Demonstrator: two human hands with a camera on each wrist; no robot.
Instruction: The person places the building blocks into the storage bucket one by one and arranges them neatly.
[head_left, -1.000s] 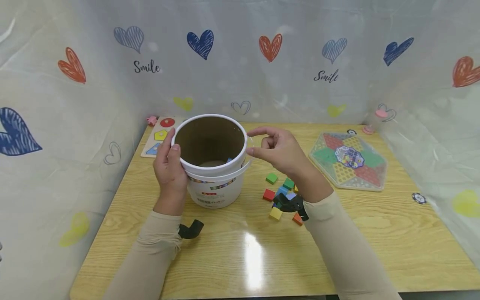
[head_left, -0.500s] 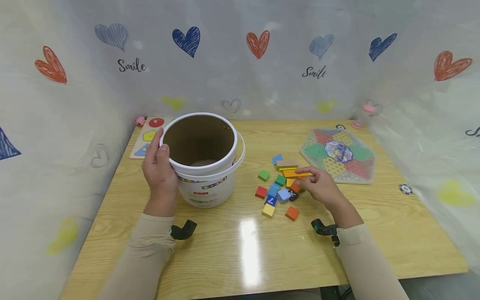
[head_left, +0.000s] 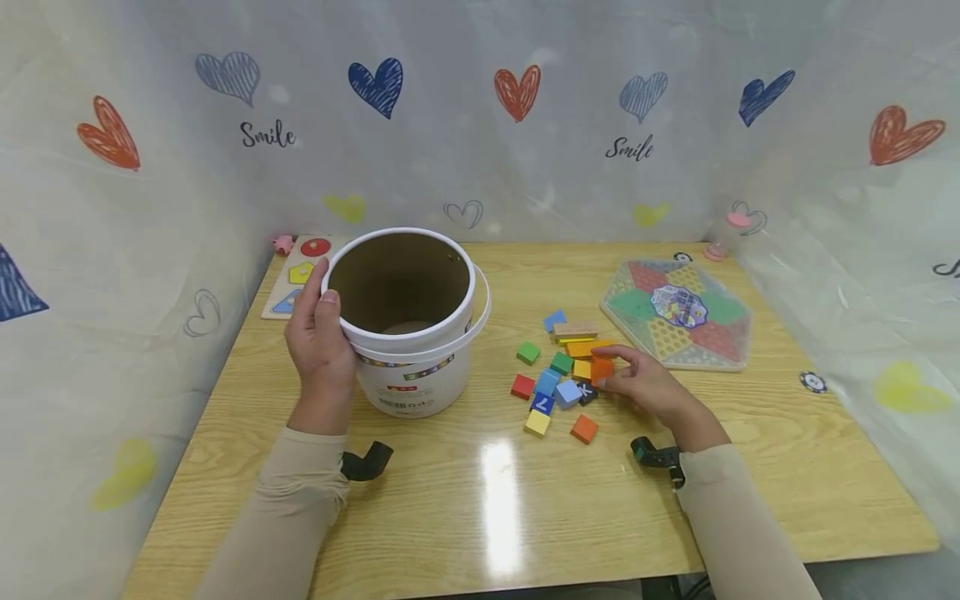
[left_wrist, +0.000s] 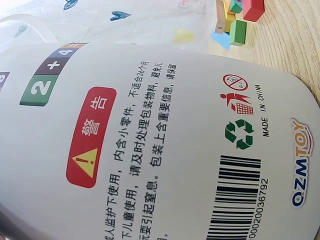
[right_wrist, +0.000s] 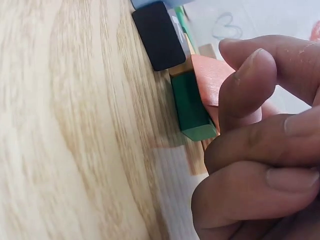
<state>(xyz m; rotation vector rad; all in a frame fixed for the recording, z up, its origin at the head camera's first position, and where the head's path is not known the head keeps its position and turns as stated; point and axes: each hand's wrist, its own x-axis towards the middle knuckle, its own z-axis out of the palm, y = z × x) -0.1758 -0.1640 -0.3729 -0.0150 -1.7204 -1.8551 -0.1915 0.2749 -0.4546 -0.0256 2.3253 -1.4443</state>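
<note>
A white bucket (head_left: 416,385) with a raised rim and a handle stands at the left, its inside dark. My left hand (head_left: 322,358) holds its left side near the rim, thumb in front; the left wrist view shows the bucket's printed label (left_wrist: 165,140). At the pile of toy blocks, my right hand (head_left: 648,387) pinches an orange block (head_left: 602,371) between thumb and forefinger. That block (right_wrist: 212,82) sits above a green block (right_wrist: 192,102) in the right wrist view, beside a black block (right_wrist: 159,37). My other right fingers are curled and empty.
Several loose blocks, among them a red one (head_left: 522,386), a yellow one (head_left: 537,423) and a separate orange one (head_left: 584,428), lie right of the bucket. A hexagonal board-game box (head_left: 678,312) stands behind the right hand. A shape puzzle board (head_left: 288,287) lies behind the bucket's left.
My right hand has left the bucket's rim and come down right to the blocks, where the orange block is now upright in its pinch. The left hand stays on the bucket.
</note>
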